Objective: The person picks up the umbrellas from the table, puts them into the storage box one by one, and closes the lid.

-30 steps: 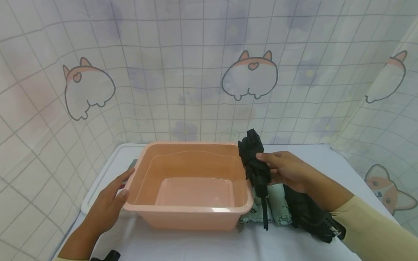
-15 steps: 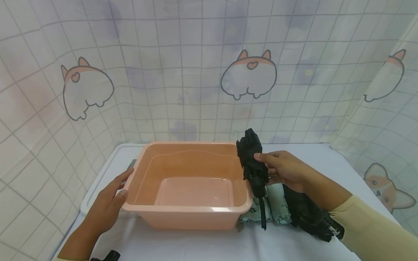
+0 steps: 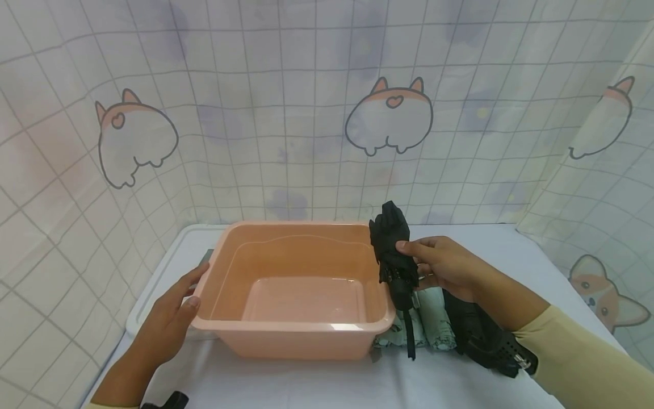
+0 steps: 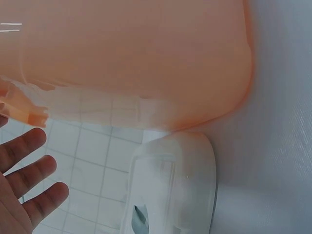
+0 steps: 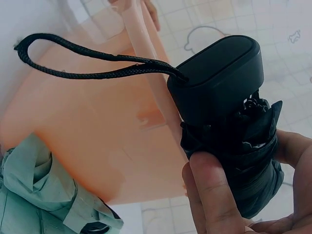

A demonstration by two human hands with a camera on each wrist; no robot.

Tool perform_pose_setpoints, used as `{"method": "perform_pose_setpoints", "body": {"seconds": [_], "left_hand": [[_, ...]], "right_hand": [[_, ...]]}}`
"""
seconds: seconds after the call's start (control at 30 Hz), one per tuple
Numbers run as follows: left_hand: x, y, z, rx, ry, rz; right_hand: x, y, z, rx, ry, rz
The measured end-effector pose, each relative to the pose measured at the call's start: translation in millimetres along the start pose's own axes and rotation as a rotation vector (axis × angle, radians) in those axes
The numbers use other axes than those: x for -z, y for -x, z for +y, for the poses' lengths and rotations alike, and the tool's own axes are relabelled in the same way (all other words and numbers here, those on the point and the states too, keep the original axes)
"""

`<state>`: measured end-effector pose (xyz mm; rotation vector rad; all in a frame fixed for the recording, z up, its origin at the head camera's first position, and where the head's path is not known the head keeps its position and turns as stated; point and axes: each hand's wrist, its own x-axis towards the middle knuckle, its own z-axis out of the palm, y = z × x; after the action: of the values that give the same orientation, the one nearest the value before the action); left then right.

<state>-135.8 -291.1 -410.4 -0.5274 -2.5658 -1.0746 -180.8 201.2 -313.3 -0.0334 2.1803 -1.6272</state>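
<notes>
My right hand (image 3: 444, 264) pinches a folded black umbrella (image 3: 393, 250) between thumb and fingers. It hangs over the right rim of a peach plastic basin (image 3: 296, 328), handle end down. In the right wrist view the umbrella's flat black handle (image 5: 219, 73) and its looped wrist cord (image 5: 92, 75) show clearly. At the basin's left rim is my left hand (image 3: 166, 326), thumb near the edge. The left wrist view shows three of its fingers (image 4: 41, 180) straight and apart, beside the basin's side (image 4: 146, 63). Nothing lies inside the basin.
Pale green rolled fabric items (image 3: 434, 321) lie right of the basin, beside a dark item (image 3: 470, 324) partly under my right forearm. To the basin's left is a white container (image 4: 195, 175) holding something grey-green (image 4: 140, 219). A printed curtain (image 3: 306, 142) surrounds the white table (image 3: 306, 383).
The umbrella and my right hand have shifted very slightly left along with the whole view. Both hands otherwise keep their places.
</notes>
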Motion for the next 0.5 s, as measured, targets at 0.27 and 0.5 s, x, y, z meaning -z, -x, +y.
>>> {"method": "perform_pose_setpoints", "body": {"seconds": [0.27,0.5], "left_hand": [[0.2,-0.4,1.8,0.005,0.007,-0.001],[0.2,0.0,1.8,0.002,0.016,-0.002]], "right_hand": [[0.2,1.3,-1.0,0.016,-0.005,-0.019],[-1.4,2.1,-1.3,0.022,-0.008,-0.003]]}}
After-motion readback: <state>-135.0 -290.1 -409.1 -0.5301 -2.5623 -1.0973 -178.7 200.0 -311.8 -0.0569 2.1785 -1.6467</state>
